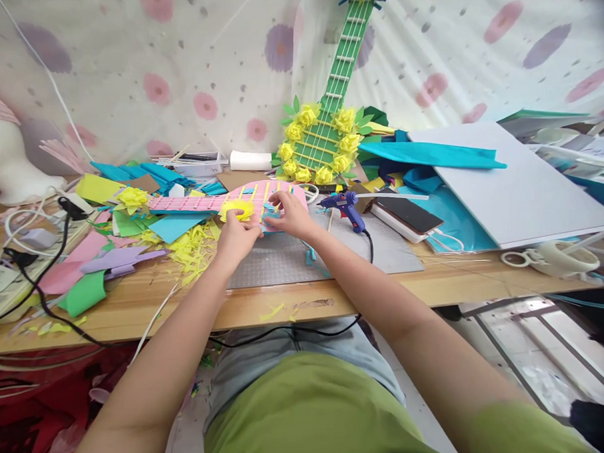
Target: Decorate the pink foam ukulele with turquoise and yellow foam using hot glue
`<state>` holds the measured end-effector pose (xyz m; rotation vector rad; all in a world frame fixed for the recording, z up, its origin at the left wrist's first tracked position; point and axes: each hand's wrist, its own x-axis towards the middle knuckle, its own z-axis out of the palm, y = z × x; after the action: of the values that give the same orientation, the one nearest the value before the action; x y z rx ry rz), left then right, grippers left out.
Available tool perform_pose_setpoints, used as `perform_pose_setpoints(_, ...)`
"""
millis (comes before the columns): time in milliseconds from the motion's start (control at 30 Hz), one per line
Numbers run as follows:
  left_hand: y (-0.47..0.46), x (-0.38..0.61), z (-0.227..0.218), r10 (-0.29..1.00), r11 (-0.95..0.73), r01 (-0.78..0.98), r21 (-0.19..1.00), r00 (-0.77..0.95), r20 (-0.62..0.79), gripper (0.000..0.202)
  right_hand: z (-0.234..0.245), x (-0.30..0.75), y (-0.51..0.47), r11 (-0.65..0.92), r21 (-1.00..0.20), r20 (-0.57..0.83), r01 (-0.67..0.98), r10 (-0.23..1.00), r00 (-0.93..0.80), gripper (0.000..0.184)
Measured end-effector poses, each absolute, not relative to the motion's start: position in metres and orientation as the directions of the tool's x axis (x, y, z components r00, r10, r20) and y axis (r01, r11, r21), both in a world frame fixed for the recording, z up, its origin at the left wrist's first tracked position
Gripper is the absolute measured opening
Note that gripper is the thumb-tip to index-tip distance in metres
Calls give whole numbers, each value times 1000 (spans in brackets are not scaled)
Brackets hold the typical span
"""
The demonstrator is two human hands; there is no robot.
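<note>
A pink toy guitar (183, 204) with yellow strips across its body lies on its side on the grey cutting mat (263, 265). My left hand (236, 237) is closed at its near edge, fingers over a yellow paper flower (244, 207) on the body and thumb by the rim. My right hand (292, 217) bends over the other end of the body, thumb and fingertips around a small blue paper piece (268, 206). How firmly it grips is hard to see. Another yellow paper flower (132, 198) sits at the neck's far left end.
A blue glue gun (348, 210) lies right of my right hand, its black cord running off the table edge. Behind stands a green guitar (323, 135) with yellow flowers. Yellow scraps (190, 248), a phone (409, 212), white board (518, 190) and tape roll (558, 259) surround the mat.
</note>
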<state>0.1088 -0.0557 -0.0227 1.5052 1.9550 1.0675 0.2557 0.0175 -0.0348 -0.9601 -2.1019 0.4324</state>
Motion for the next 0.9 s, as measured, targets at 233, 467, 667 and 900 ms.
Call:
perform_pose_setpoints(233,-57,120,-19,940,126,653,747,-318,120,86,-39,255,19,626,-629,489,460,779,-392,30)
perform_pose_setpoints(467,-51,117,-27,932,132,654,745,-338,131,91,-35,255,17,616,-640,471,460,787,-398,28)
perform_pose_setpoints(667,-44,116,-28,939,122,644,755,-322,123,90,-33,255,14,611,-641,462,464,790,-403,26)
perform_pose_setpoints(900,-37,118,-31,929,127,604,787,-349,118,89,-34,255,16,616,-634,466,468,787,-404,26)
